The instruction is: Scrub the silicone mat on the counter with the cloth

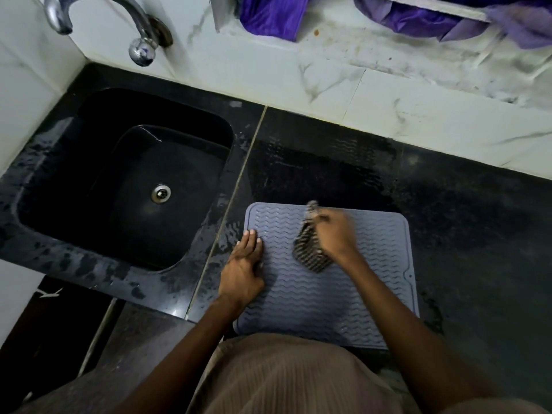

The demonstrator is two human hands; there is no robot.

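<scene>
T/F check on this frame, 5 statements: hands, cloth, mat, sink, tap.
1. The right hand grips the cloth over the mat. True.
2. The left hand is inside the sink. False: it lies flat on the mat's left edge, beside the sink.
3. The mat lies in the sink basin. False: it lies on the dark counter, to the right of the sink.
4. The mat's surface has a wavy ridged pattern. True.
5. Water is running from the tap. False: no stream shows below the spout, though the counter around the sink looks wet.
</scene>
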